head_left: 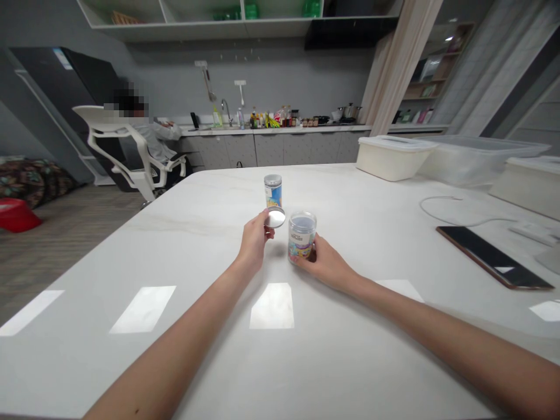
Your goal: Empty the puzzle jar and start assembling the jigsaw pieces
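My left hand (254, 240) is closed on the edge of a round silver lid (275, 217), raised a little above the tabletop. To its right stands a clear jar (301, 236) with a colourful printed label and an uncovered top. My right hand (326, 261) wraps round the jar's lower right side, thumb across the front. What lies inside the jar is hard to make out. Just behind the lid, a second jar (273, 189) with a blue and yellow label stands upright with its lid on; neither hand touches it.
On the white table (184, 245) lie a dark tablet (492, 256) and a white cable (468, 223) at the right. White and clear plastic bins (394, 160) stand behind them. A person sits in a white office chair (131, 149) at the far left, near a kitchen counter.
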